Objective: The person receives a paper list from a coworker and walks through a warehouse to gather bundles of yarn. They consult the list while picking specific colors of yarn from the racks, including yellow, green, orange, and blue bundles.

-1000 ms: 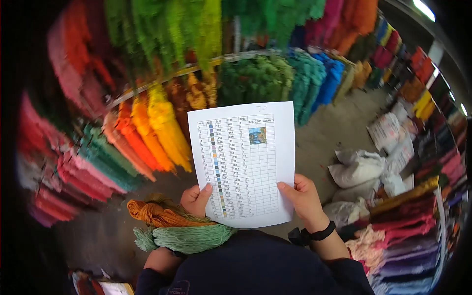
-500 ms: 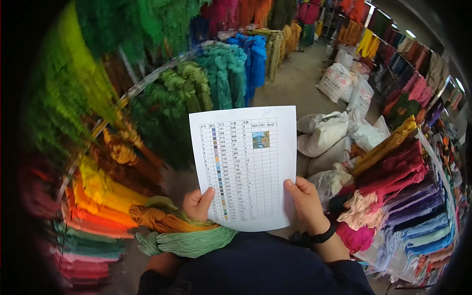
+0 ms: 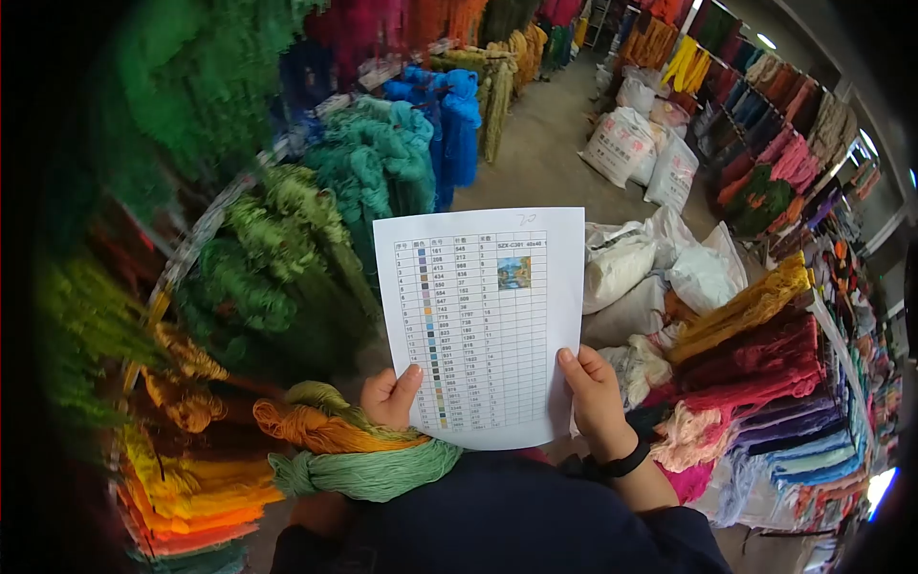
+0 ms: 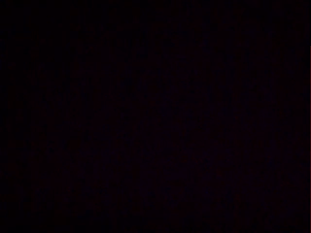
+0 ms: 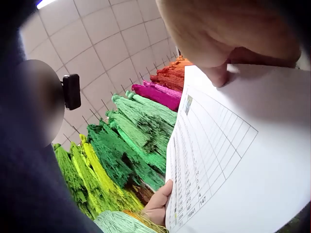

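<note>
A white sheet (image 3: 478, 325) with a printed table, colour swatches and a small picture is held upright before the body. My left hand (image 3: 390, 396) pinches its lower left edge, thumb in front; my right hand (image 3: 595, 392) pinches the lower right edge. Over the left forearm lie an orange skein (image 3: 325, 428) and a pale green skein (image 3: 368, 471), covering the wrist. The left wrist view is black. In the right wrist view, the right hand (image 5: 228, 34) grips the sheet (image 5: 272, 145), with the left hand (image 5: 158, 204) at its far edge.
Racks of hanging yarn stand on both sides: green (image 3: 258, 268), teal (image 3: 373, 158) and blue (image 3: 459, 124) at left, crimson (image 3: 755, 368) and purple (image 3: 794, 416) at right. White sacks (image 3: 622, 143) lie on the floor (image 3: 535, 163) along the right of the aisle.
The head view has swung to the right, so the racks have shifted left and more of the aisle and sacks shows. Both hands still hold the sheet, almost unmoved in view.
</note>
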A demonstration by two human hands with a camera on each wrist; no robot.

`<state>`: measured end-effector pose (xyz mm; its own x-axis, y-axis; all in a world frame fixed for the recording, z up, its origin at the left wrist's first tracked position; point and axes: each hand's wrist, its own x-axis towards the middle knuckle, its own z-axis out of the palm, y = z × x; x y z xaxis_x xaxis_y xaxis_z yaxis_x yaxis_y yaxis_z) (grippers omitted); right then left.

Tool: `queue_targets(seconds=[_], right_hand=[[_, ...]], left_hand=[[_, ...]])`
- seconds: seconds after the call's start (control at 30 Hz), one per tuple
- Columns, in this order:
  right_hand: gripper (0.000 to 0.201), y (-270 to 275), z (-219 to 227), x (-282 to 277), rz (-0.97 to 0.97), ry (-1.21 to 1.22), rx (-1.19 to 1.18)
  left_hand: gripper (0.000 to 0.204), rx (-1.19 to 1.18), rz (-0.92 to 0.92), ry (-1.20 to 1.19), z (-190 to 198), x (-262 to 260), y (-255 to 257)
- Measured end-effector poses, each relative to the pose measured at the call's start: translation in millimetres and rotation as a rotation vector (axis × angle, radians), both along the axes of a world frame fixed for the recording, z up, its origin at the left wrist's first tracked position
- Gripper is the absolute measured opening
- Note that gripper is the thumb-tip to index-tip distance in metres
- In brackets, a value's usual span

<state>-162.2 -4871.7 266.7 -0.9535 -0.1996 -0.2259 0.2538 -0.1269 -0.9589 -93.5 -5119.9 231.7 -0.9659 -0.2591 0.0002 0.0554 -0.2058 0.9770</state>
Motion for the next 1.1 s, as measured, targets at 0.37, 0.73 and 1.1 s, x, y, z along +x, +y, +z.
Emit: queue_targets(seconds=[0.37,0.73,1.1], right_hand=[[0.026,83.8,-15.8,-137.8,-0.062,0.047,-0.095],[0.029,179.2,-30.7,-271.4,-0.095,0.011,-0.164],[0.029,179.8,-30.7,-379.3,-0.179,-0.003,-0.135]], left_hand=[[0.028,-0.018,-0.115,-0.004,3.8,-157.8,76.1],[0.031,-0.051,-0.098,0.006,-3.1,-303.5,174.7],[0.03,0.094,-0.21,-0.056,-15.4,-435.0,173.4]])
